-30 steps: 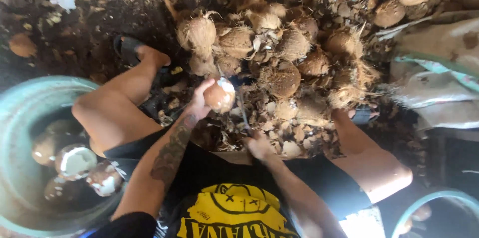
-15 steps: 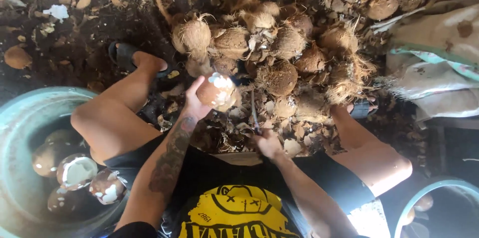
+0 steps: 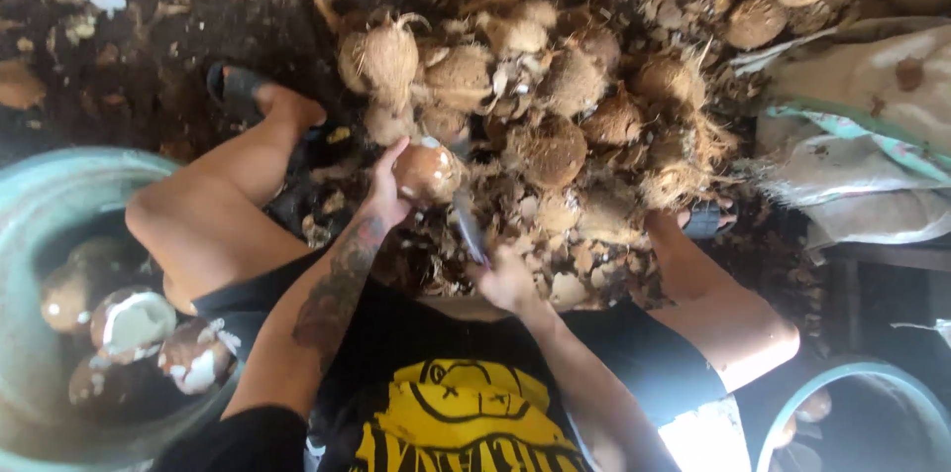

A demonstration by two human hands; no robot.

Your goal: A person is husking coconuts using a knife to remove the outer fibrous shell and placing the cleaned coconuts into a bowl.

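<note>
Head view: left hand (image 3: 384,197) grasping a peeled coconut (image 3: 426,173) above the ground, at the near edge of the husked coconut heap (image 3: 555,105). Right hand (image 3: 505,279) clenched on a knife (image 3: 470,226), blade just beside that coconut. Blue tub (image 3: 50,185) with peeled coconuts at the left.

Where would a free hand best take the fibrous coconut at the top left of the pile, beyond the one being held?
Probably around the round body of the fibrous coconut, from above and from the pile's left edge. That flank faces bare ground, while other coconuts crowd its right and lower sides. The husk tuft on top looks too loose for a firm grip. The left hand already cups a peeled coconut; the right hand holds a blade.
</note>
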